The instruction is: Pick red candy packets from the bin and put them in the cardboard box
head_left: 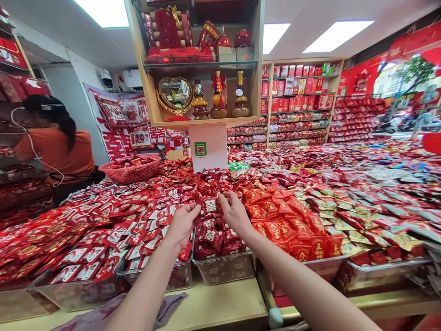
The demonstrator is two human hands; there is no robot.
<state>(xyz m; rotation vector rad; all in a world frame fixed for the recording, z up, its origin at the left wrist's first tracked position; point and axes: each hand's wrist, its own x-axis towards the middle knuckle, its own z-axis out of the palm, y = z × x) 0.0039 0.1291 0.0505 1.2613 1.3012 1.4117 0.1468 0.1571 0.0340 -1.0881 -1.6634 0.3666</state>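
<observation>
Left hand (182, 224) and right hand (235, 214) pinch opposite edges of one packet (208, 206) above a clear bin (225, 270) containing dark-red packets (210, 237). The pink basket (136, 173), behind left, contains red packets (132, 161).

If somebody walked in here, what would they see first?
Probably the red packets heaped in clear bins along the counter. In the middle, the left hand and right hand hold a dark red packet between them. Above, a gold heart-shaped mirror stands in a wooden display case.

Pink basket (138, 174), heart-shaped mirror (175, 94) beside bottles (219, 99), green-edged QR code (200, 149); person (65, 149) in orange
</observation>
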